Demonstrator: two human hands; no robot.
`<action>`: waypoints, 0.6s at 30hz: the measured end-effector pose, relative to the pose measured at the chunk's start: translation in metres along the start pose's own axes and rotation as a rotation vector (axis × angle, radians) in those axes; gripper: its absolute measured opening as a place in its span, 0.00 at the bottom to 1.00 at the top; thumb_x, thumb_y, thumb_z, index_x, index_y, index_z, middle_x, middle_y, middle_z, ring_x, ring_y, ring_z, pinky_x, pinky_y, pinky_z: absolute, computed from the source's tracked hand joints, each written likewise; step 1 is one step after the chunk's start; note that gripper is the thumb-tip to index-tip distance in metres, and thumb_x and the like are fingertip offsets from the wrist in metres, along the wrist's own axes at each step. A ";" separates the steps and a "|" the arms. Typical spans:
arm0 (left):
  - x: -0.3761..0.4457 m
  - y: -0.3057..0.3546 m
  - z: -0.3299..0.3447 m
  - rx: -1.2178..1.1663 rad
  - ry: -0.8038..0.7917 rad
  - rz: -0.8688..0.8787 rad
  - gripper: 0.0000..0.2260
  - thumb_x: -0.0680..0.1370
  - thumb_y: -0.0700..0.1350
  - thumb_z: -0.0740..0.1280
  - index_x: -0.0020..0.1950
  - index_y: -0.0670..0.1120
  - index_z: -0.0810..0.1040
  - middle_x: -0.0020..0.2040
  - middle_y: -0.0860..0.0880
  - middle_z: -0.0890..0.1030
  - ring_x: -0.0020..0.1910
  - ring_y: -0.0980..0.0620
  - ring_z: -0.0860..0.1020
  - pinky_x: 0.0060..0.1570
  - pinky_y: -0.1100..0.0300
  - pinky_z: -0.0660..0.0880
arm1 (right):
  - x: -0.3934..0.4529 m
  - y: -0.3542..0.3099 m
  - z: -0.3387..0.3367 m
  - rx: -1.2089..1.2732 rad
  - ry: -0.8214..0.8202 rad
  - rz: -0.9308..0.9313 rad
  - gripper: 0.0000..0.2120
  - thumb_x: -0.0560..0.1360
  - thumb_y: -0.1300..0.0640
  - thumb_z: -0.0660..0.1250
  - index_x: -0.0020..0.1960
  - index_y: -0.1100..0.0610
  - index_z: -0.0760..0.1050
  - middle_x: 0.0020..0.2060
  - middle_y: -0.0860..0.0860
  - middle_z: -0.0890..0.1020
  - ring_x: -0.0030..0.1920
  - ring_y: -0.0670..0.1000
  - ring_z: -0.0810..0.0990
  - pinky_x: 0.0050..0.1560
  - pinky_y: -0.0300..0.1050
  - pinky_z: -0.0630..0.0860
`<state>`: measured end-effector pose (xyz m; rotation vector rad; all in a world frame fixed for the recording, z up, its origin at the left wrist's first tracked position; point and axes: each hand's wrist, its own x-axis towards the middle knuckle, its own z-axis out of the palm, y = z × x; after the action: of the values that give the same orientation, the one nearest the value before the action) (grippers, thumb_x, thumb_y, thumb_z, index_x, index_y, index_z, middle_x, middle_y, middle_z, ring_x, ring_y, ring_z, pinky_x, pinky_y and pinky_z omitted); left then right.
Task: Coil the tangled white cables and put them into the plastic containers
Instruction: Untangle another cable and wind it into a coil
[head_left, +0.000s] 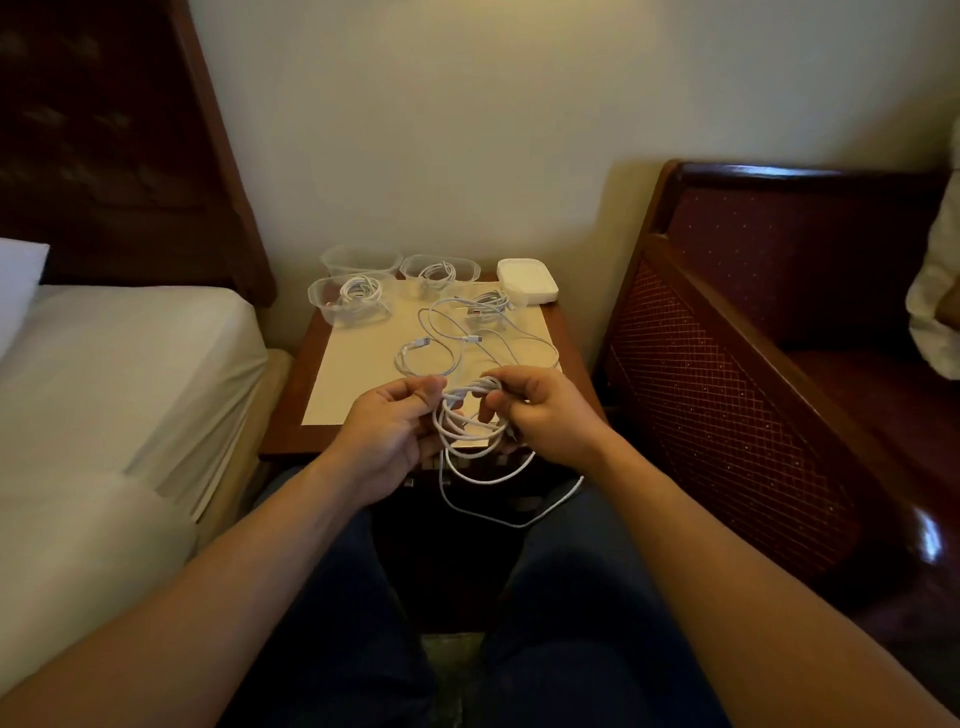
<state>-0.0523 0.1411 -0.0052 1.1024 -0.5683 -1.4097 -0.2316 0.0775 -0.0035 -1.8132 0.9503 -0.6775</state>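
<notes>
a: where are the hands?
b: both over the near edge of the bench; the left hand and the right hand each pinch one side of a half-wound white cable, fingers curled round its loops; the two hands are close but not touching; a loose tail of that cable hangs below them over the person's dark trousers.

a: and the rest of the cables?
b: a tangle of loose cables lies on the pale sheet that covers the bench top, just beyond the hands; one small bundle sits further back near the white box.

a: containers?
b: three clear tubs at the far left of the bench; the front tub holds a coiled cable, the right tub holds another; the back tub against the wall, i cannot tell what is in it.

a: what crowds the space?
b: a bed with a white sheet presses in on the left, a dark wooden headboard behind it; a red padded chair with a wooden frame stands tight on the right; a cream wall closes off the back; the loose tangle lies between the hands and the tubs.
</notes>
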 end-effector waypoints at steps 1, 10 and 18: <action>0.004 0.002 -0.001 -0.010 -0.001 -0.008 0.06 0.82 0.39 0.64 0.57 0.38 0.78 0.45 0.39 0.83 0.40 0.45 0.81 0.46 0.47 0.83 | 0.003 -0.001 -0.001 0.000 -0.005 -0.003 0.10 0.83 0.65 0.62 0.53 0.56 0.81 0.33 0.44 0.82 0.30 0.45 0.79 0.34 0.43 0.79; 0.041 0.010 0.004 0.027 0.120 0.004 0.06 0.82 0.38 0.65 0.57 0.37 0.76 0.45 0.37 0.83 0.36 0.47 0.85 0.34 0.55 0.83 | 0.042 0.017 -0.006 0.007 0.071 0.101 0.09 0.82 0.62 0.65 0.59 0.59 0.82 0.44 0.54 0.87 0.35 0.53 0.84 0.40 0.50 0.85; 0.075 0.027 -0.005 -0.168 -0.081 -0.079 0.10 0.76 0.41 0.66 0.56 0.38 0.76 0.39 0.41 0.80 0.29 0.54 0.80 0.30 0.60 0.81 | 0.068 0.027 -0.014 0.536 -0.113 0.064 0.09 0.80 0.59 0.65 0.52 0.65 0.80 0.39 0.57 0.83 0.34 0.56 0.83 0.35 0.47 0.82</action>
<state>-0.0234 0.0666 -0.0056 0.9458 -0.4584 -1.5471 -0.2139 0.0074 -0.0198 -1.3255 0.6673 -0.7014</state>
